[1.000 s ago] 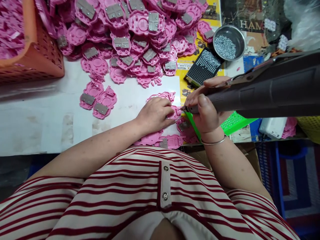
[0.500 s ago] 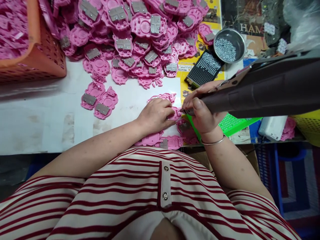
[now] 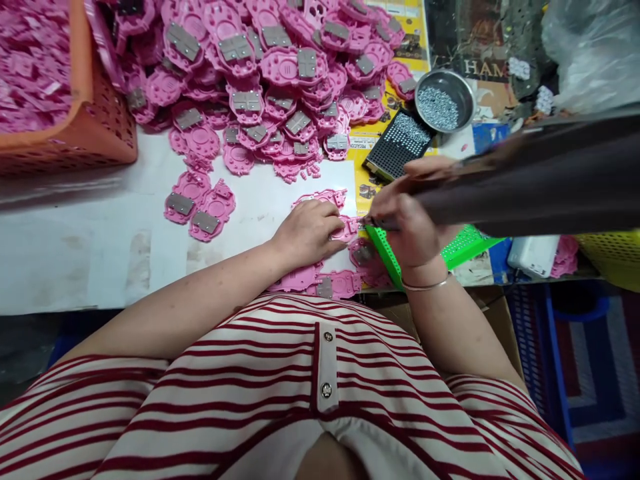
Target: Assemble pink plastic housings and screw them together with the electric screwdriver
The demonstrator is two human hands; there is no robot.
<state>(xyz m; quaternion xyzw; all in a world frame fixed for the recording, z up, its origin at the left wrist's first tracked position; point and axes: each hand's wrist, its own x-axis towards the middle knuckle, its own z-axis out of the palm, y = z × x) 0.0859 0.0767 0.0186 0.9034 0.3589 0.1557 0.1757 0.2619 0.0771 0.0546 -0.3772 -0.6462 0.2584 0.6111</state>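
My left hand (image 3: 310,230) is closed on a pink plastic housing (image 3: 351,228), pressing it down on the white table sheet with fingers and thumb. My right hand (image 3: 415,223) is wrapped round the front of a dark electric screwdriver (image 3: 530,183), blurred by motion. The driver lies nearly level, its thin tip at the right end of the held housing; whether it touches is too small to tell. More pink housings (image 3: 335,285) lie below my left hand, one with a grey metal plate. Another pink housing (image 3: 320,197) shows just above my fingers.
A big heap of pink housings (image 3: 280,100) covers the back. Left stands an orange basket (image 3: 107,133) of pink parts. A metal bowl of screws (image 3: 470,113), a black perforated tray (image 3: 383,157) and a green perforated tray (image 3: 463,247) lie right. Two loose housings (image 3: 207,223) lie left.
The view has shifted slightly. My right hand and the screwdriver have moved a little to the right over the table and are now blurred. My left hand still holds the same housing in place.
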